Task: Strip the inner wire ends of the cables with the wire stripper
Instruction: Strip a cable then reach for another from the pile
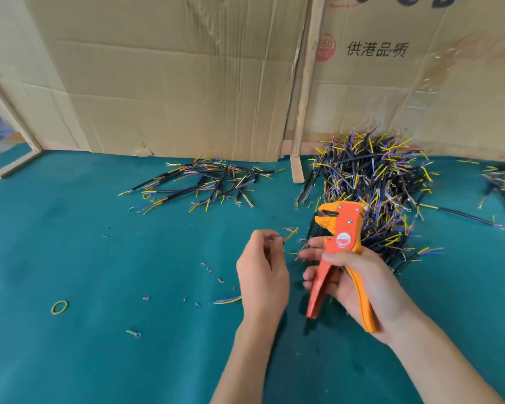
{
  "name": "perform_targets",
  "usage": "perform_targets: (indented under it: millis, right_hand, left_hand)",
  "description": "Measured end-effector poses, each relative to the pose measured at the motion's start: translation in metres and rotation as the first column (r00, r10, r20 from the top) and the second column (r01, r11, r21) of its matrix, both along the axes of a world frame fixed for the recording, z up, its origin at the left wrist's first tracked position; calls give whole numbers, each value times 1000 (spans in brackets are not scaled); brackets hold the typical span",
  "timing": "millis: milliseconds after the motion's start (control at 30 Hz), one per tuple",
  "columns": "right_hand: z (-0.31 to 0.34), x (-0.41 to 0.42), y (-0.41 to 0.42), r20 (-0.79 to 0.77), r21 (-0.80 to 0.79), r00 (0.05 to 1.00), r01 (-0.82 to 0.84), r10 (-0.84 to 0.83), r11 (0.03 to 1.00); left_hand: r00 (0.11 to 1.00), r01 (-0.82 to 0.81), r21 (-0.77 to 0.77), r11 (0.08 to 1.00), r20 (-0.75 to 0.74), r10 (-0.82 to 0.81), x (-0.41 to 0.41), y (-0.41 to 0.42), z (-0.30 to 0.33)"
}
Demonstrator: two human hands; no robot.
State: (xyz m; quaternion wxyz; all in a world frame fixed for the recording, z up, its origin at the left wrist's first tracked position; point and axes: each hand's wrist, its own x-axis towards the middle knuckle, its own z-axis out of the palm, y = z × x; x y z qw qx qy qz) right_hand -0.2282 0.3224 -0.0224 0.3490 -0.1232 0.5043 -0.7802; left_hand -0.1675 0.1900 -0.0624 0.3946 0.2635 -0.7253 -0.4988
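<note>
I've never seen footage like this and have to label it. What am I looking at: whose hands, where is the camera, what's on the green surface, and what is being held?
There is no machine here, just a person working with bare hands. The single picture comes from a camera worn on the person's head, looking forward and down.

The right hand grips an orange wire stripper, head pointing up. The left hand pinches a short cable with thin coloured wire ends, held just left of the stripper's head.

On the green table cover lie a big pile of black cables behind the stripper, a smaller spread of cables to the left, tiny insulation scraps, and a yellow rubber band. Cardboard sheets stand behind.
</note>
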Motion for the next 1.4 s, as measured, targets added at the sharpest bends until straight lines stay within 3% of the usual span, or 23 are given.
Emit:
perform_targets:
  millis: [133, 267, 433, 667, 933, 1100, 1400]
  right_hand:
    - [-5, -10, 19, -43, 11, 999, 20, -20, 1000]
    - [-10, -7, 15, -33, -7, 998, -59, 58, 998]
    - [-12, -6, 16, -3, -55, 994, -113, 113, 992]
    - [-18, -8, 19, 49, -65, 987, -149, 152, 987]
    - [-19, -9, 22, 46, -23, 985, -166, 167, 986]
    - [-21, -7, 21, 80, 15, 959, -274, 272, 962]
    - [-19, -5, 22, 143, -3, 942, -305, 303, 952]
  left_hand:
    - [999, 26, 0, 1000, -19, -26, 0, 9, -7]
    - [997, 80, -148, 986, 32, -77, 2, 9, -7]
    - [987, 154, -191, 969, 69, -143, 4, 12, -5]
    - [978, 210, -75, 975, 39, -207, 5, 7, -5]
    - [997, 23, -130, 991, 73, -13, -7, 0, -9]
    - [998, -12, -175, 984, 59, 23, -8, 1, -9]
    - [999, -18, -366, 930, 37, 34, -4, 4, -7]
